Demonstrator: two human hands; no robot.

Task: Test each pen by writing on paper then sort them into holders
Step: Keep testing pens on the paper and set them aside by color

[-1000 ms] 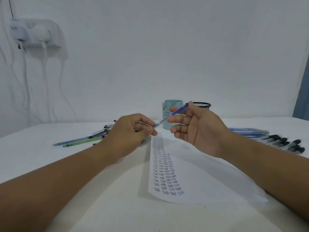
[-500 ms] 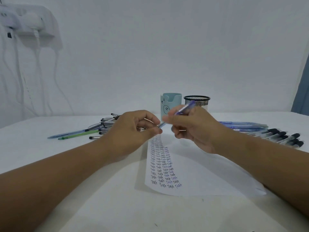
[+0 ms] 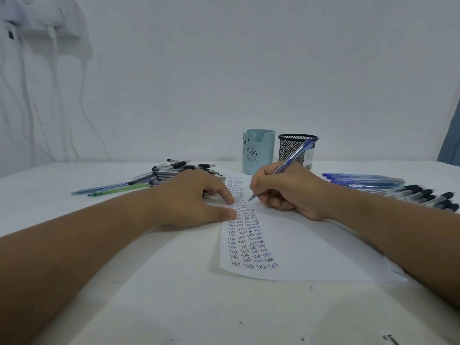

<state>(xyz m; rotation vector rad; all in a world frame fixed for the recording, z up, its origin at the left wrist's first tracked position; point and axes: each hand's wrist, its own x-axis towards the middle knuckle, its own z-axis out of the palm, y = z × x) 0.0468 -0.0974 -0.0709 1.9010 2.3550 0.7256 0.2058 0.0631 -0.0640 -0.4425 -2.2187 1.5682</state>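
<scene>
Pen [image 3: 290, 162] in blue sits pinched in the right hand [image 3: 286, 190], tip at the paper [image 3: 298, 242] beside the columns of "Test", apparently ready to write. Left hand [image 3: 196, 197] presses spread fingers on the sheet's edge, likely to steady it. Both holders [image 3: 258, 151] stand just behind.

The paper [image 3: 311, 250] is lying on the table [image 3: 174, 307], in the middle. The left hand [image 3: 194, 197] is resting on the paper's left edge. The right hand [image 3: 286, 192] is holding a pen [image 3: 291, 160] with its tip on the paper. Two holders, the cup holder [image 3: 258, 151] left of the mesh holder [image 3: 296, 150], are standing behind the paper. A pile of pens [image 3: 169, 175] is lying to the left, and rows of pens [image 3: 388, 189] are lying to the right.
</scene>
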